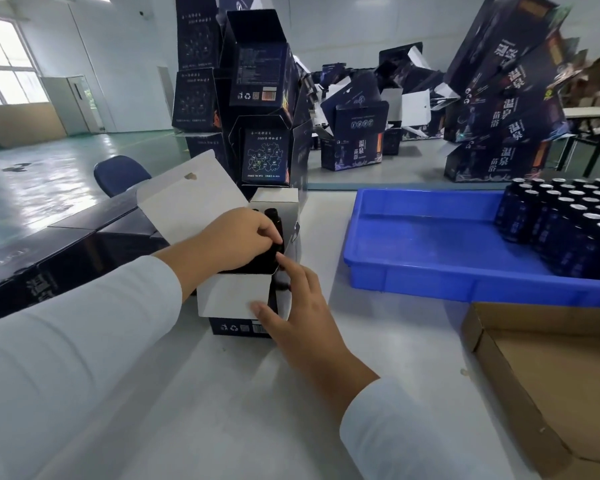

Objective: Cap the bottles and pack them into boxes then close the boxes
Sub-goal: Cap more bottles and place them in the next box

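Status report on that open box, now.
Left hand grips a dark bottle inside the open box. Right hand open, fingers on the box's front flap. Lid flaps up, box not closed. Nothing in the way.

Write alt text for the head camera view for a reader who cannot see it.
A person's left hand grips a dark bottle inside an open box on a white table, while the right hand touches the box's front flap. To the right, a blue tray holds more dark bottles.
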